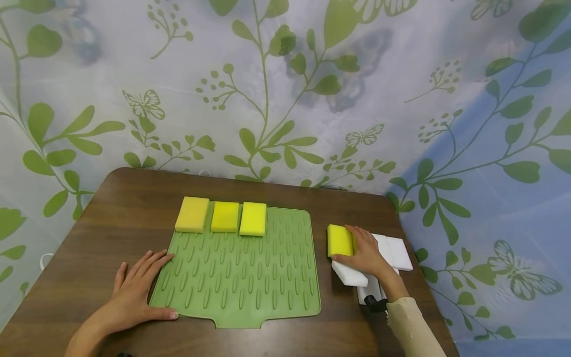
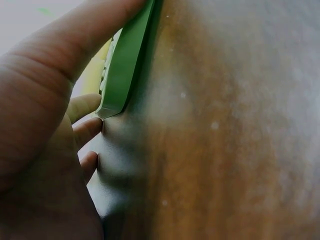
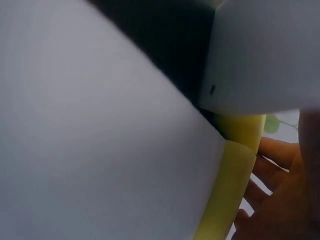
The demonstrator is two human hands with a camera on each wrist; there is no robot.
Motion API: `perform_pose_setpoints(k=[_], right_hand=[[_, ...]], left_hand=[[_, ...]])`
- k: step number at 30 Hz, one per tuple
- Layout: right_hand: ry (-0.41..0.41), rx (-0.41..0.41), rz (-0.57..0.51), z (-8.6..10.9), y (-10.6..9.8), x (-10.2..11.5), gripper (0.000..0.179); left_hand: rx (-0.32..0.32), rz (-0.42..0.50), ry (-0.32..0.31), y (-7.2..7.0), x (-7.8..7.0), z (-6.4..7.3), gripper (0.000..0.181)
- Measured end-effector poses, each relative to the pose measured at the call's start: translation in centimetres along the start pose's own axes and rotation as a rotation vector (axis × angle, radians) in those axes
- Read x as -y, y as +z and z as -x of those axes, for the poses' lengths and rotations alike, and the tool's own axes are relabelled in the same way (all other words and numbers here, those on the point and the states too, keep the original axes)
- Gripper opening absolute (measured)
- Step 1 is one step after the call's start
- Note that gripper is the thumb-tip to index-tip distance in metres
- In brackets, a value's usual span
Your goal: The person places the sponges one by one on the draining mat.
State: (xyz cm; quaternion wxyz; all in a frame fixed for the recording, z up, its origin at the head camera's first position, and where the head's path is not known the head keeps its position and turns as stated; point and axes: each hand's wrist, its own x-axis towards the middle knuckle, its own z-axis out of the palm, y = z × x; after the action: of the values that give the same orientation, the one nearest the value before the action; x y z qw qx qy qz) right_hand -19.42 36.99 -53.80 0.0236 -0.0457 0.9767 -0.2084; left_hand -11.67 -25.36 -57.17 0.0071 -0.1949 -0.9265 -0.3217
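Yellow sponge (image 1: pixel 340 241), green mat (image 1: pixel 245 277)
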Motion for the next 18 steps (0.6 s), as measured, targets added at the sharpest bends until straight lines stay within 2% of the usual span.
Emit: perform_pose_setpoints(k=[12,18], right_hand=[[-0.026,-0.059,0.038,0.13,0.41,0.31,0.107],[-0.015,-0.084,0.024,-0.05,-0.03,0.53,0.106]], left_hand=[[0.035,-0.013,-0.035,-0.15,-0.22,0.02,0.130],[0.019,-0.009,-0.022,-0.07,-0.10,0.04,0.130]])
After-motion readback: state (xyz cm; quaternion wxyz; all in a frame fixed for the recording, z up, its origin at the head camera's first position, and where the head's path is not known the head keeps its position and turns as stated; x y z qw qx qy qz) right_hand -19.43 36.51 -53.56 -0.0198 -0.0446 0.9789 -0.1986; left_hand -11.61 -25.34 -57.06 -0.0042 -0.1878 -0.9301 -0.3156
